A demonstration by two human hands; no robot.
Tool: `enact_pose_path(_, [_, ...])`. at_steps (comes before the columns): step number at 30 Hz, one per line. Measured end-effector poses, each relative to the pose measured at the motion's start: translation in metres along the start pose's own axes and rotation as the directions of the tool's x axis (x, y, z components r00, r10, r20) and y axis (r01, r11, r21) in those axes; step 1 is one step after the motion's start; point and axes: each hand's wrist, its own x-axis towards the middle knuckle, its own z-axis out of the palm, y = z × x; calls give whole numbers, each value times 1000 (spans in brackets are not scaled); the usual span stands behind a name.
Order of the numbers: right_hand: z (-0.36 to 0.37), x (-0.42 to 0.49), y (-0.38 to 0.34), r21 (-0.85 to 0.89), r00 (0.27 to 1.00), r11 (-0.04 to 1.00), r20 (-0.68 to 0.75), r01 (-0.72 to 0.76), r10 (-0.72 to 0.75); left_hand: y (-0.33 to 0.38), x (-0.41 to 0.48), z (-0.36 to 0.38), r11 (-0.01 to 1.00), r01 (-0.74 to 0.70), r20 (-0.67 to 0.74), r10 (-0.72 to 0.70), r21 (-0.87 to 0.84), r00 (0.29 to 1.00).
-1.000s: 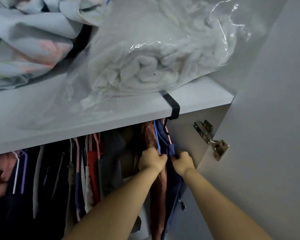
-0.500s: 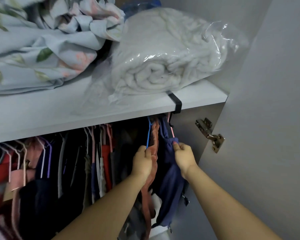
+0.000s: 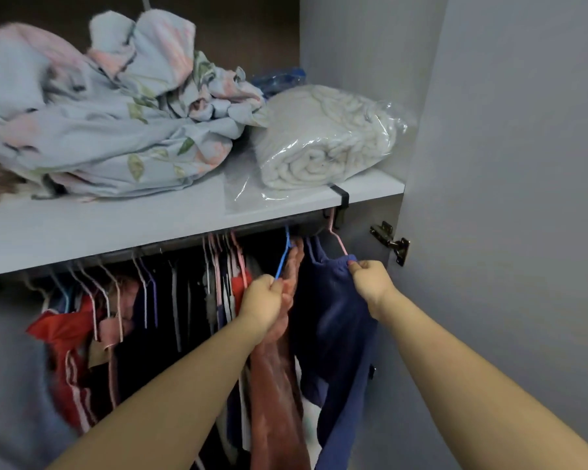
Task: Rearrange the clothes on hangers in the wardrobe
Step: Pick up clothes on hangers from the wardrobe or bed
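Spreading apart since a second ago, when they nearly touched, the left hand [image 3: 263, 300] is fisted round the lower arm of a thin blue hanger [image 3: 282, 259] carrying a rust, velvety garment [image 3: 275, 368], and the right hand [image 3: 370, 279] pinches the top edge of a soft navy garment [image 3: 330, 317] on a slim pink hanger [image 3: 336, 237]. Both hangers hook on the dark rail [image 3: 184, 244] under the smooth white shelf [image 3: 116, 228], at its right end. The navy garment hangs near the side wall and brass hinge [image 3: 391, 242], leaving little room rightward, while packed clothes [image 3: 170, 300] crowd the rail leftward.
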Motion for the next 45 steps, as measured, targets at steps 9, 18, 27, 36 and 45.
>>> enact_pose_path(9, [-13, -127, 47, 57, 990, 998, -137, -31, 39, -42, -100, 19, 996, -57, 127, 66, -68, 990])
enact_pose_path(18, [-82, -235, 117, 130, 945, 982, -282, -134, 166, -60, -183, 88, 999, -36, 308, 39, -16, 951])
enact_pose_path(27, [-138, -357, 158, 113, 906, 979, -374, -169, 200, -65, -301, 142, 992, 73, 422, -21, -106, 906])
enact_pose_path(36, [-192, -542, 207, 13, 824, 964, -515, -266, 235, -62, -493, 166, 988, 115, 607, -31, -100, 794])
enact_pose_path(45, [-241, -714, 233, 140, 651, 951, -701, -275, 292, -47, -682, 183, 993, 72, 794, 33, -96, 606])
